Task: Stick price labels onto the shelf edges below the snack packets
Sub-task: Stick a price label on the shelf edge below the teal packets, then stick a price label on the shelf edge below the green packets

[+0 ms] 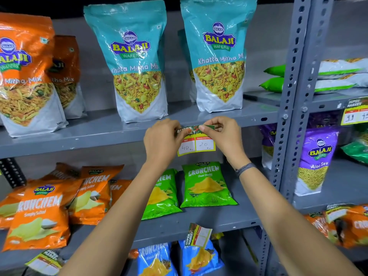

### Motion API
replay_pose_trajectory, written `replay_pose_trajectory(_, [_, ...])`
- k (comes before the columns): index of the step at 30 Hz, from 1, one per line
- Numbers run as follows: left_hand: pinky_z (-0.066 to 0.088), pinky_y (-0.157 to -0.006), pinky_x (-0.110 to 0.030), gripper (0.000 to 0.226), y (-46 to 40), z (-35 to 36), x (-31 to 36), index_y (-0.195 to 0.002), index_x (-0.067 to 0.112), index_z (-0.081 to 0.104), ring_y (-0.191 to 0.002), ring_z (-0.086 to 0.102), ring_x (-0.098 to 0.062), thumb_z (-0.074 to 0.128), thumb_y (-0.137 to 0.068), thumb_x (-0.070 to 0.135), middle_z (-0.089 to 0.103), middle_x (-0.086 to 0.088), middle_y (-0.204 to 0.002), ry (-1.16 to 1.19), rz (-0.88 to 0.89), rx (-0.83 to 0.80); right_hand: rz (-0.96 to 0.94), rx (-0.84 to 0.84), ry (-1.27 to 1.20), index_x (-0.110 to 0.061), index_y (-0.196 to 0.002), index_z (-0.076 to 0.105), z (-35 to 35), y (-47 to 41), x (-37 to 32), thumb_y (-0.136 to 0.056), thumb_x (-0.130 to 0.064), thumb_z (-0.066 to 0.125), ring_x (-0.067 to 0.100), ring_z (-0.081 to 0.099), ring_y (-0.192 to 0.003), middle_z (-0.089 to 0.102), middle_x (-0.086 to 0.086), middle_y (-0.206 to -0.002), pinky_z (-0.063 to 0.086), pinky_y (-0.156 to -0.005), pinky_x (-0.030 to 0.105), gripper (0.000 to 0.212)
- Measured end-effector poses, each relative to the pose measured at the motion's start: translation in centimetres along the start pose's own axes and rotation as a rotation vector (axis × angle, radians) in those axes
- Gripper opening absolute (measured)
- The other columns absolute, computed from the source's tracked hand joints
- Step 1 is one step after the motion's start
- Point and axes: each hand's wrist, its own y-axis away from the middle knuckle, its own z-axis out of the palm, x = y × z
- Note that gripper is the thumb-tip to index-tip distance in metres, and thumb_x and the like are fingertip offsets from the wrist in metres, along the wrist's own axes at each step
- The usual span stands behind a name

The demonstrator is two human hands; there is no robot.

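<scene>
A yellow price label [196,143] with a green "Super Market" header and handwritten 40 and 20 hangs at the front edge of the grey upper shelf [89,136]. It sits below the two teal Khatta Mitha Mix packets [137,64], roughly between them. My left hand [162,142] pinches the label's top left part. My right hand [224,136] pinches its top right corner, which is folded or bent forward. Both hands press at the shelf edge.
Orange mix packets [25,76] stand at upper left. Orange and green Crunchem packets [207,185] lie on the lower shelf, where two more labels [199,235] stick out from the edge. A perforated grey upright [294,92] divides off the right bay, which holds a purple packet [316,160] and another label [355,114].
</scene>
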Motion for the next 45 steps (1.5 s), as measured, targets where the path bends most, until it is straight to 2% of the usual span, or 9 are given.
replay_pose_trajectory(5, [0.037,-0.058,-0.032,0.034,-0.5,0.4,1.0,-0.072,0.016,0.059,-0.084,0.062,-0.032,0.06,-0.084,0.048,0.068,-0.008,-0.084,-0.019,-0.107,0.043,0.006,0.106,0.067,-0.024,-0.066,0.061,0.2,-0.1,-0.4,-0.073,-0.033,0.077,0.014,0.059,-0.066,0.064,-0.002,-0.068,0.049,-0.064,0.03,0.02])
replay_pose_trajectory(10, [0.016,-0.043,-0.023,0.049,-0.6,1.0,1.3,-0.061,0.018,0.045,-0.072,0.061,-0.031,0.059,-0.077,0.062,0.065,-0.008,-0.074,-0.066,-0.151,0.108,-0.013,0.143,0.172,-0.019,-0.075,0.063,0.4,0.1,-0.2,-0.074,-0.04,0.074,0.015,0.059,-0.067,0.057,-0.01,-0.065,0.046,-0.058,0.03,0.024])
replay_pose_trajectory(20, [0.044,-0.07,-0.04,0.036,7.4,5.0,1.2,-0.099,0.014,0.054,-0.091,0.06,-0.026,0.053,-0.087,0.048,0.067,-0.004,-0.095,0.204,-0.435,0.415,-0.077,0.423,0.034,-0.013,-0.101,0.055,1.5,6.7,4.2,-0.083,-0.039,0.065,0.017,0.057,-0.071,0.06,0.002,-0.082,0.049,-0.067,0.033,0.034])
replay_pose_trajectory(22, [0.044,-0.067,-0.039,0.028,12.5,7.4,0.2,-0.087,0.011,0.055,-0.083,0.062,-0.031,0.051,-0.093,0.038,0.068,-0.01,-0.086,0.292,-0.554,0.317,-0.018,0.341,0.021,-0.014,-0.098,0.056,2.4,9.7,7.2,-0.086,-0.035,0.062,0.019,0.058,-0.072,0.062,0.007,-0.081,0.052,-0.068,0.041,0.025])
replay_pose_trajectory(26, [0.05,-0.068,-0.041,0.037,23.9,12.6,-3.3,-0.077,0.003,0.057,-0.082,0.064,-0.04,0.047,-0.093,0.035,0.068,-0.027,-0.085,0.318,-0.991,-0.229,0.111,-0.041,0.167,-0.016,-0.09,0.063,4.7,15.5,13.5,-0.082,-0.027,0.065,0.029,0.061,-0.08,0.067,0.008,-0.085,0.052,-0.072,0.05,0.013])
replay_pose_trajectory(31, [0.048,-0.083,-0.04,0.013,28.0,15.5,-5.5,-0.086,0.006,0.063,-0.087,0.061,-0.033,0.06,-0.089,0.018,0.064,-0.027,-0.089,0.414,-1.128,-0.652,0.224,-0.528,0.427,-0.021,-0.115,0.057,6.9,19.1,17.1,-0.079,-0.029,0.069,0.032,0.05,-0.112,0.061,0.009,-0.115,0.044,-0.088,0.046,0.039])
replay_pose_trajectory(36, [0.044,-0.077,-0.037,0.017,27.6,17.7,-6.4,-0.084,-0.001,0.063,-0.08,0.056,-0.031,0.066,-0.087,0.016,0.064,-0.025,-0.087,0.472,-0.987,-0.761,0.166,-0.65,0.601,-0.022,-0.112,0.056,8.8,19.2,19.1,-0.08,-0.03,0.067,0.031,0.05,-0.112,0.061,0.009,-0.112,0.041,-0.089,0.043,0.035])
replay_pose_trajectory(39, [0.034,-0.061,-0.033,0.04,26.8,18.2,-6.2,-0.055,0.02,0.043,-0.054,0.04,-0.021,0.061,-0.09,0.02,0.044,-0.005,-0.052,0.477,-0.956,-0.727,0.157,-0.631,0.596,-0.018,-0.099,0.06,9.6,18.7,19.9,-0.08,-0.028,0.068,0.033,0.058,-0.102,0.067,0.012,-0.102,0.044,-0.082,0.041,0.023])
replay_pose_trajectory(45, [0.031,-0.048,-0.028,0.04,26.3,17.7,-7.1,-0.056,0.019,0.044,-0.041,0.036,-0.005,0.053,-0.095,0.017,0.044,-0.006,-0.053,0.519,-0.876,-0.647,0.245,-0.644,0.53,-0.022,-0.095,0.063,10.2,17.5,20.6,-0.08,-0.026,0.066,0.03,0.065,-0.097,0.072,0.007,-0.101,0.047,-0.079,0.037,0.016])
